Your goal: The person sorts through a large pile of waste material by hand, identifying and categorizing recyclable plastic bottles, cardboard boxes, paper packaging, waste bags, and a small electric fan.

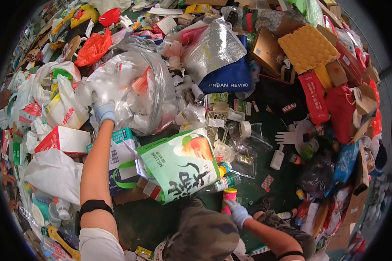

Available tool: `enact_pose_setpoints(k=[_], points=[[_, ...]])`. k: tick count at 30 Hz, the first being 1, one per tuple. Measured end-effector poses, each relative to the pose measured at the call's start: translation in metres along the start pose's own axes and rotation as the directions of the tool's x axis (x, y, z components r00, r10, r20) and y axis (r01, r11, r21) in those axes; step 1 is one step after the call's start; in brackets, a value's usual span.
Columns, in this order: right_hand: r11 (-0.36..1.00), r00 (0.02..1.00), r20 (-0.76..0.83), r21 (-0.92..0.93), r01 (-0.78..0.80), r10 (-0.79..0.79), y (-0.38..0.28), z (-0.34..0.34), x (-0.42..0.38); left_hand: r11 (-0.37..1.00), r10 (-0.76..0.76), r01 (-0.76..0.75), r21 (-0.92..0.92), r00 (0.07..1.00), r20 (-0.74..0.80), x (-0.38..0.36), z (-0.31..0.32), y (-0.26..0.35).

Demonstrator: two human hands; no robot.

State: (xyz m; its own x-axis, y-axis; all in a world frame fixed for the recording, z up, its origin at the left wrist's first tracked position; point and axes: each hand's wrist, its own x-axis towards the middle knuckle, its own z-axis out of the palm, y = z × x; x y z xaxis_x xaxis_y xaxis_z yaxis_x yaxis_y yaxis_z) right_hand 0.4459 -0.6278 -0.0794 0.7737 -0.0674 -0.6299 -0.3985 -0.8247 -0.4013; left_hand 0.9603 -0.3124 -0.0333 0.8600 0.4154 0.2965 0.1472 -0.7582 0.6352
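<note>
My left hand [103, 111], in a light blue glove, reaches far forward to the left side of a large clear plastic bag [159, 93] stuffed with white and clear plastic. Its fingers press into the film and are partly hidden there. Low in the middle, my right hand [238, 214], gloved alike, closes on a pink canister [228, 201] with a yellow lid, which stands nearly upright. A clear bottle with a green label [228, 182] lies just beyond the canister. Between my arms rests a green and white printed bag [178, 165].
Mixed waste surrounds me on a dark green floor [154, 222]. A silver foil bag [217, 50] lies on a blue bag [231, 78] ahead. To the right are a white glove [285, 138], a white bottle [277, 158] and yellow egg-crate foam [308, 48]. Camouflage cloth [207, 230] fills the bottom middle.
</note>
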Motion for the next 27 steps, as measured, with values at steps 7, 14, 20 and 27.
enact_pose_setpoints(k=[7, 14, 20, 27], points=[[0.913, 0.873, -0.267, -0.1, 0.396, -0.408, -0.004, -0.065, 0.069, 0.844, 0.212, -0.407, 0.349, 0.852, 0.48, 0.003, 0.154, 0.032], [0.902, 0.726, -0.542, -0.169, 0.398, -0.422, -0.046, -0.204, 0.255, 0.67, 0.163, -0.489, 0.558, 0.831, 0.533, 0.045, 0.21, 0.051], [0.69, 0.808, -0.233, -0.673, 0.268, -0.541, -0.072, -0.217, 0.387, 0.412, 0.192, -0.74, 0.532, 0.641, 0.743, 0.016, 0.167, 0.063], [0.872, 0.538, -0.727, -0.173, 0.458, -0.426, -0.007, -0.225, 0.351, 0.275, 0.359, -0.774, 0.57, 0.632, 0.687, -0.013, 0.057, 0.09]])
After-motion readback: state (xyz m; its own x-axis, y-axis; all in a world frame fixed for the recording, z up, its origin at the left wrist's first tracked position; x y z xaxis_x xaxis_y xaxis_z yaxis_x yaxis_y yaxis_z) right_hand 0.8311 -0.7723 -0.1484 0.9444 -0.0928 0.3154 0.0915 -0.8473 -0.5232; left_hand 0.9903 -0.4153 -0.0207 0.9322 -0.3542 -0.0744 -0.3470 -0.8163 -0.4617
